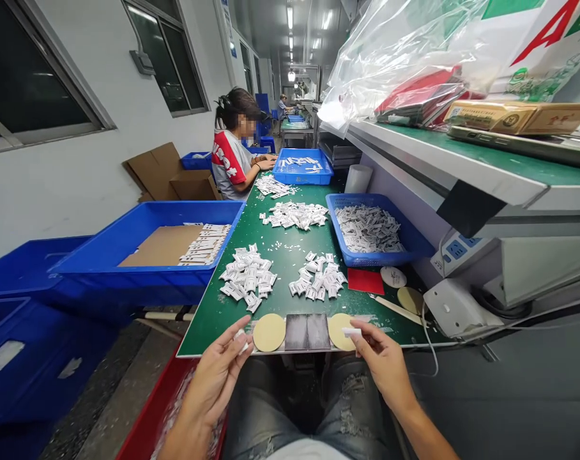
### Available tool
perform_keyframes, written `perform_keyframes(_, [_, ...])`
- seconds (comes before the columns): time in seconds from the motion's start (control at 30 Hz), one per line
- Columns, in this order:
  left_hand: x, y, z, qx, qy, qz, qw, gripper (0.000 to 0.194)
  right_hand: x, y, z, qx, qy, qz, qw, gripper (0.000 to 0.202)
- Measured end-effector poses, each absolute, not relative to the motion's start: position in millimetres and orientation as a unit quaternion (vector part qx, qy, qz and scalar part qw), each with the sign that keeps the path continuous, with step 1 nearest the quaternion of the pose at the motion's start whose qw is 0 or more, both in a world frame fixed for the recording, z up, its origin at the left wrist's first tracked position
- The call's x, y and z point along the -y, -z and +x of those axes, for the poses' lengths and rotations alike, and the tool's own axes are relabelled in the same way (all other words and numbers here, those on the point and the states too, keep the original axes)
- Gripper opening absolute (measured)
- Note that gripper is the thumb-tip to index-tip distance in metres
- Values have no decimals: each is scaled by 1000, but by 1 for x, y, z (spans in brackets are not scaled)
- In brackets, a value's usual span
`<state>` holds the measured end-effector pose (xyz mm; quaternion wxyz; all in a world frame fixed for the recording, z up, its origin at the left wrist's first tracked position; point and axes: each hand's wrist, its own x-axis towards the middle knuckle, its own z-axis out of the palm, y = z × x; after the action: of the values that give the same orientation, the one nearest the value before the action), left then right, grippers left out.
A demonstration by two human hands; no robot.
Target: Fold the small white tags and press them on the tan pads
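Observation:
My left hand (216, 365) is at the table's near edge, thumb and fingers closed on a small white plastic piece (243, 341). My right hand (384, 359) pinches another small white piece (351, 332) over the right tan round pad (340, 331). The left tan round pad (269, 333) lies beside my left fingertips. Between the pads is a dark grey rectangular plate (307, 332), split down the middle. Beyond them sit a left pile of small white parts (248, 276) and a right pile of similar parts (318, 276), each part with a dark slot.
A blue basket of white parts (366, 229) stands at right, near a red card (365, 280) and a white-handled tool (401, 309). A large blue bin (141, 275) flanks the table's left. A shelf (491, 160) overhangs the right. A co-worker (232, 147) sits farther along.

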<state>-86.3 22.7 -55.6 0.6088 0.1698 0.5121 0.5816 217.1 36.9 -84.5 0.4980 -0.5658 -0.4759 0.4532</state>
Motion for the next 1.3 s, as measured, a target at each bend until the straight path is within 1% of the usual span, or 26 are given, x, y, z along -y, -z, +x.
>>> perform_keyframes(0.07, [-23, 56, -88, -507, -586, 189, 603, 64, -38, 82, 221, 542, -418, -554, 475, 34])
perform_keyframes(0.1, [-24, 56, -88, -506, -587, 202, 598, 67, -39, 81, 223, 574, -399, -549, 459, 32])
perform_keyframes(0.13, [-25, 56, -89, -510, -587, 215, 591, 65, -41, 80, 225, 601, -381, -545, 444, 31])
perform_keyframes(0.23, [-28, 55, -93, -556, -562, 284, 543, 48, -45, 75, 230, 644, -341, -545, 413, 33])
perform_keyframes(0.3, [-30, 53, -96, -595, -504, 381, 497, 44, -48, 72, 231, 659, -321, -551, 399, 34])
perform_keyframes(0.37, [-36, 50, -97, -616, -421, 491, 450, 43, -53, 69, 232, 691, -314, -536, 370, 30])
perform_keyframes(0.43, [-46, 47, -97, -614, -328, 587, 413, 34, -63, 66, 234, 748, -296, -501, 319, 23])
perform_keyframes(0.5, [-60, 43, -98, -616, -246, 655, 362, 24, -78, 64, 236, 796, -233, -493, 264, 21])
perform_keyframes(0.53, [-68, 42, -98, -621, -221, 676, 329, 22, -86, 64, 238, 806, -194, -503, 245, 21])
perform_keyframes(0.6, [-82, 41, -101, -635, -216, 688, 277, 22, -100, 63, 243, 803, -142, -529, 235, 20])
perform_keyframes(0.63, [-88, 41, -102, -634, -220, 687, 278, 24, -105, 63, 245, 806, -149, -525, 230, 20])
perform_keyframes(0.73, [-97, 43, -104, -628, -217, 677, 315, 26, -112, 61, 248, 830, -221, -476, 190, 18])
perform_keyframes(0.87, [-98, 47, -102, -647, -215, 665, 307, 26, -116, 57, 245, 807, -204, -513, 206, 21])
perform_keyframes(0.93, [-97, 50, -101, -647, -205, 664, 313, 25, -117, 55, 243, 807, -234, -505, 196, 19])
perform_keyframes(1.03, [-94, 53, -101, -656, -208, 655, 313, 24, -117, 55, 241, 796, -268, -508, 190, 25])
perform_keyframes(1.1, [-92, 54, -103, -653, -207, 654, 321, 24, -117, 57, 242, 795, -288, -499, 188, 25])
perform_keyframes(1.13, [-91, 54, -104, -660, -208, 656, 299, 23, -117, 58, 243, 799, -290, -493, 186, 23])
perform_keyframes(1.17, [-91, 53, -105, -675, -214, 657, 259, 23, -118, 60, 245, 799, -273, -499, 194, 21])
perform_keyframes(1.23, [-96, 48, -104, -699, -240, 652, 171, 23, -120, 63, 248, 780, -207, -538, 243, 20])
perform_keyframes(1.27, [-101, 46, -101, -691, -244, 659, 169, 24, -121, 63, 248, 766, -182, -555, 270, 21])
perform_keyframes(1.3, [-108, 44, -96, -669, -237, 677, 195, 25, -123, 63, 247, 757, -176, -559, 288, 22])
